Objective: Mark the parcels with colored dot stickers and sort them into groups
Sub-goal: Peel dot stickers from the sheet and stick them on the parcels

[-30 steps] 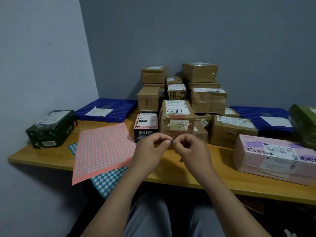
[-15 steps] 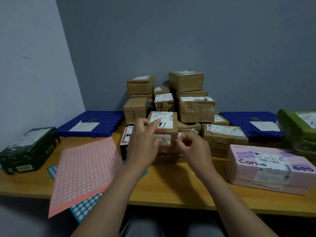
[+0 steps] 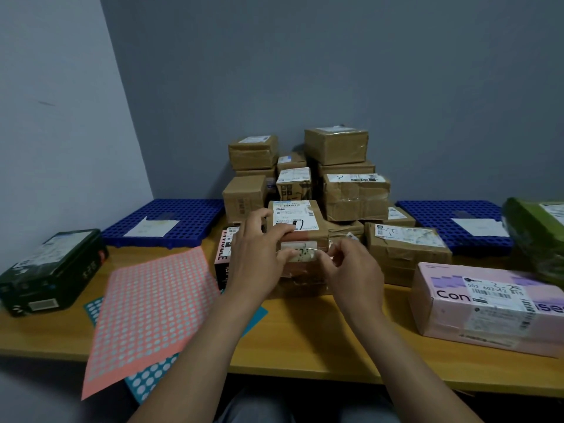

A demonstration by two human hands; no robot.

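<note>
1. Grey walls meet in a corner behind a wooden desk [image 3: 305, 346].
2. A pile of brown parcels [image 3: 335, 148] stands at the middle of the back edge, with a left blue tray [image 3: 183, 212] and a right blue tray [image 3: 433, 215] beside it.
3. Before the pile stands the front box [image 3: 308, 236]. The left hand [image 3: 259, 257] grasps its left top corner, with fingers on the front face.
4. The right hand [image 3: 354, 270] has its fingertips pinched together at the box's front face. What they pinch is too small to tell.
5. A pink sticker sheet [image 3: 152, 312] overhangs the front edge at left, lying over a teal sheet [image 3: 149, 380].
6. A dark tin [image 3: 52, 270] sits at the left edge. A pink parcel [image 3: 488, 306] and a green parcel [image 3: 537, 233] lie at the right.
</note>
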